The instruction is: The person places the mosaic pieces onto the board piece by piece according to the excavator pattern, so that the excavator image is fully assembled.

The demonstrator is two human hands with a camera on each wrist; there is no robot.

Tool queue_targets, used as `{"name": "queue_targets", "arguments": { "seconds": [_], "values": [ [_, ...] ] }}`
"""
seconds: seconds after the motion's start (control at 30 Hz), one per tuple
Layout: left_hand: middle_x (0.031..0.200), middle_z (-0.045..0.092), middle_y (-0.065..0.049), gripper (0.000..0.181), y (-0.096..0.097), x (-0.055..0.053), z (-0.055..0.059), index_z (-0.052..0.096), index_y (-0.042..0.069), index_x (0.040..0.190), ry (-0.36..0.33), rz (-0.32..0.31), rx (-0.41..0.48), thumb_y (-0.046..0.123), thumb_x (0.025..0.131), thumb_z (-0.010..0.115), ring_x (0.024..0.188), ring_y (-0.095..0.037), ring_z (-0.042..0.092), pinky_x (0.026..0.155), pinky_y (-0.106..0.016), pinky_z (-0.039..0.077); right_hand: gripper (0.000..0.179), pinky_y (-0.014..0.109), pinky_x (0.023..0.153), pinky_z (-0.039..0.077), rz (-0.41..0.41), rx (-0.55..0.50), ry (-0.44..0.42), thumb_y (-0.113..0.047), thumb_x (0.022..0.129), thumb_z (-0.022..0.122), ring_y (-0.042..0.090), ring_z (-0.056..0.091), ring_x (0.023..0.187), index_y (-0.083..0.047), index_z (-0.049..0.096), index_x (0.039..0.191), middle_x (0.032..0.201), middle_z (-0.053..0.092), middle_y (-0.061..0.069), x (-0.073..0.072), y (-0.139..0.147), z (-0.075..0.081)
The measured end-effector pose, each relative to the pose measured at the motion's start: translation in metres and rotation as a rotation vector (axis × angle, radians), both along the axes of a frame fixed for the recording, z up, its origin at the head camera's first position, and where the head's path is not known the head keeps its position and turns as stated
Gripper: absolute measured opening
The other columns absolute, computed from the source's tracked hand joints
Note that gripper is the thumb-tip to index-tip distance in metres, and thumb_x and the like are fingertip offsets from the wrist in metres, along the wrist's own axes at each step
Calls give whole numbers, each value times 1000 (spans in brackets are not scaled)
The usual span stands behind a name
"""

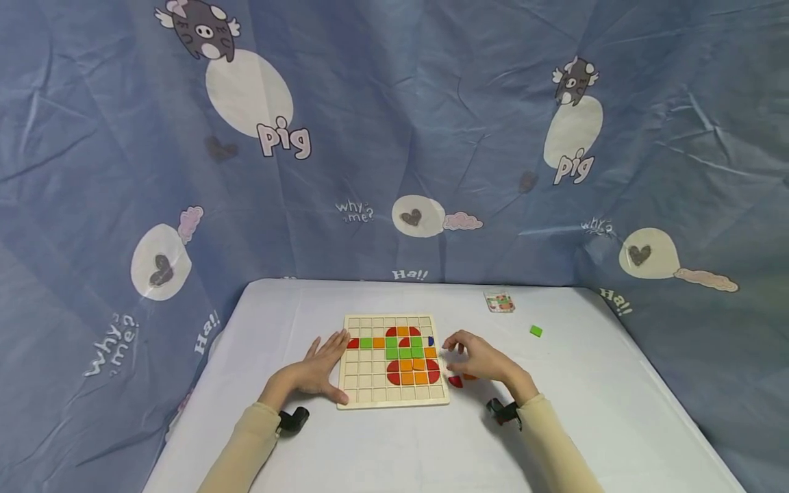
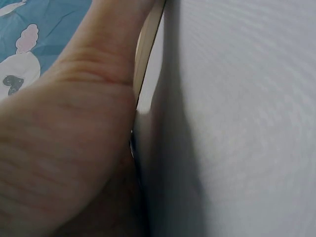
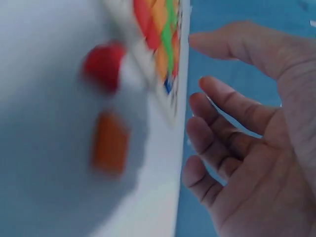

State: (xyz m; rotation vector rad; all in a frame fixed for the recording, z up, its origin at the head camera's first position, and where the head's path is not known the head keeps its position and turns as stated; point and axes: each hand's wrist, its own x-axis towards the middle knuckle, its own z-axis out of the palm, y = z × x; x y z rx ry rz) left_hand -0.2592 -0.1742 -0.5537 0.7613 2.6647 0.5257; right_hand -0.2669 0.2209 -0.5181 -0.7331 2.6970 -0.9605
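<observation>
A square wooden grid board [image 1: 368,395] lies on the white table, with red, green, orange and blue tiles set in its cells. My left hand [image 1: 317,370] rests spread along the board's left edge, its fingers and thumb touching the rim. In the left wrist view that hand [image 2: 74,113] hides most of the board. My right hand [image 1: 477,357] hovers just past the board's right edge, fingers loosely bent, and the right wrist view shows nothing between thumb and fingers. Beneath it lie a red quarter-round tile [image 1: 455,381] and an orange tile [image 3: 110,143], partly hidden in the head view.
A small pattern card [image 1: 500,302] lies at the back right of the white table [image 1: 296,315]. A loose green tile [image 1: 536,331] sits nearer, to its right. Blue printed cloth [image 1: 370,137] hangs behind the table and along both sides.
</observation>
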Motion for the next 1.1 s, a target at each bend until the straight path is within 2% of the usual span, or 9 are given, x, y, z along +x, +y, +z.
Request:
{"name": "queue_targets", "arguments": {
  "seconds": [0.1,0.23,0.43,0.57,0.77,0.93,1.1],
  "values": [
    [163,-4,-13,136,-1,1,0,2,4,155,11,-2,0,73,62,73,151,-32,-6,119,-59,-6,38,28,77,48,-55,21,-16,-22,79,79,17,54,91,-10,61,111,104,61,0,10,20,-11],
    [163,-4,-13,136,-1,2,1,2,4,155,13,-2,0,73,62,73,151,-33,-6,118,-59,-6,39,26,78,48,-130,22,-38,-25,77,80,13,52,91,-15,61,110,103,60,-4,20,36,-21],
    [163,-3,-13,135,0,1,0,3,4,155,26,-9,14,74,63,73,151,-33,-5,118,-59,-6,37,27,81,48,-242,-55,-42,-26,79,79,15,53,92,-16,61,110,104,61,-3,24,66,-28],
    [163,-3,-13,136,1,0,0,3,4,155,24,-7,20,73,62,73,151,-33,-5,118,-59,-6,39,24,74,46,-344,-111,-20,-26,81,78,16,52,90,-11,60,111,102,60,3,14,97,-31],
    [163,-3,-14,136,1,0,0,2,4,155,18,-2,18,71,62,75,150,-34,-5,118,-60,-6,48,25,73,41,-497,-165,40,-25,85,74,20,47,92,0,52,120,106,54,14,-10,143,-34],
    [163,-4,-13,135,1,-1,-1,3,4,155,15,-3,19,70,62,75,150,-34,-5,118,-59,-7,54,27,71,42,-606,-132,31,-24,87,71,21,46,91,6,47,125,109,51,17,-29,170,-37],
    [163,-5,-12,135,1,-1,-1,2,4,155,12,-1,7,71,63,75,151,-32,-6,119,-58,-7,52,33,76,44,-636,-76,32,-18,87,69,28,50,95,11,49,124,112,53,24,-39,179,-37]
  ]
}}
